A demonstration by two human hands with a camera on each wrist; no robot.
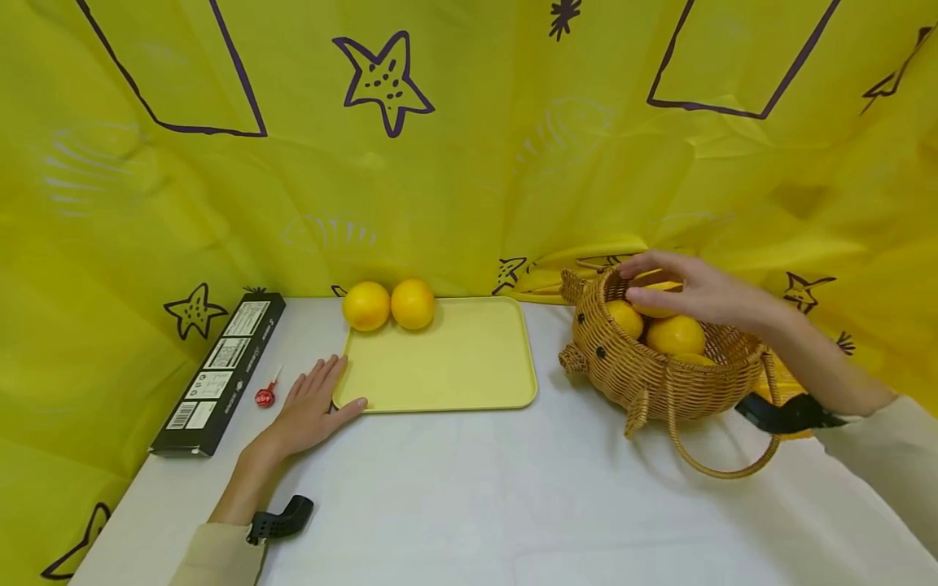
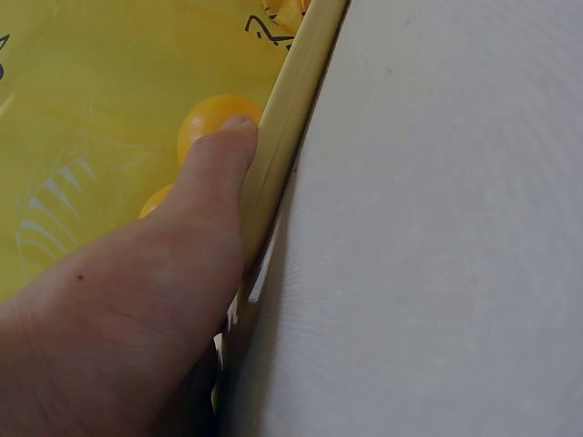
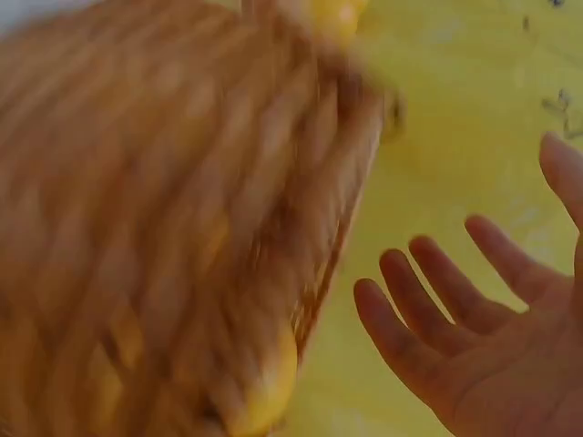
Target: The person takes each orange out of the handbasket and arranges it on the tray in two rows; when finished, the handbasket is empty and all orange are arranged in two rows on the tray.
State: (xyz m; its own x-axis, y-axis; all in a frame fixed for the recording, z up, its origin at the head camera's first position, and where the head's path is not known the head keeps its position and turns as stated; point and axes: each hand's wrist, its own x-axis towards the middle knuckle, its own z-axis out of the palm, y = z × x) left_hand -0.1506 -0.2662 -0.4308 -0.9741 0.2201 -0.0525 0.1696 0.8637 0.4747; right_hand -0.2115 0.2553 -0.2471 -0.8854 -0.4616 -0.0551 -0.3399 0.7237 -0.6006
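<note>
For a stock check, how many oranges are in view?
6 visible: two oranges side by side at the far left corner of the yellow tray, four in the wicker basket, one partly behind the right hand. More may be hidden inside.

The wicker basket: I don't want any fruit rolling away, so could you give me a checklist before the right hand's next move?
1. Right hand free: ok; fingers spread above the wicker basket, gripping nothing.
2. Fruit within reach: ok; oranges show in the basket, just below that hand.
3. Full count of fruit inside: cannot tell; the wicker and the hand hide part.
4. Basket steadied by the left hand: not ok; that hand is at the tray's near-left corner.
5. Room on the tray: ok; the two oranges there sit at its far-left corner.
</note>
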